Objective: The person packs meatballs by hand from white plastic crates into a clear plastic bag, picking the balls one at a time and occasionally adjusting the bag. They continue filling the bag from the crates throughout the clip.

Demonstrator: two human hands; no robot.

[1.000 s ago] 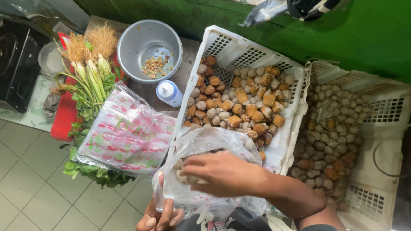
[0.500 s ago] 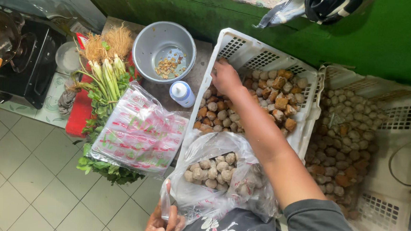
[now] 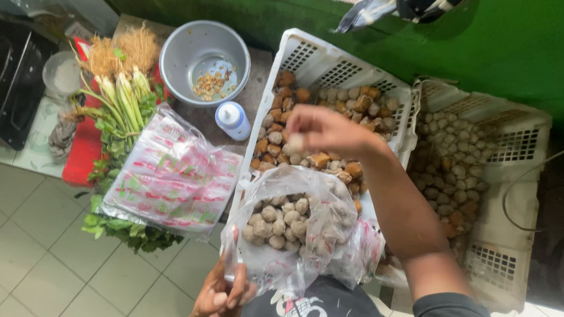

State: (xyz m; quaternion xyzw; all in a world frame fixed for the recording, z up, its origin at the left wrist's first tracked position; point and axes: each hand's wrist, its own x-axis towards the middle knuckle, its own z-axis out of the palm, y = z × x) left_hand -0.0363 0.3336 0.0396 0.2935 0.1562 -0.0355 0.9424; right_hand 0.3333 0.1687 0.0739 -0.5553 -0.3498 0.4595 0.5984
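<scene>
My left hand (image 3: 221, 297) pinches the near edge of a clear plastic bag (image 3: 303, 241) that holds several pale meatballs and hangs open in front of my chest. My right hand (image 3: 326, 132) hovers above the left white crate (image 3: 339, 70), fingers closed on one pale ball at the fingertips. That crate holds many brown and pale balls. The bag's mouth lies just below and nearer to me than my right hand.
A second white crate (image 3: 518, 192) of greyish balls sits to the right. A metal bowl (image 3: 203, 59) with scraps, a small white bottle (image 3: 233, 119), a stack of printed plastic packets (image 3: 173, 178), leafy greens (image 3: 119, 103) and a dark stove (image 3: 3, 76) lie left.
My right hand was in the bag a second ago, then reached into the left crate, and now has lifted back toward the bag with a ball. The view came closer.
</scene>
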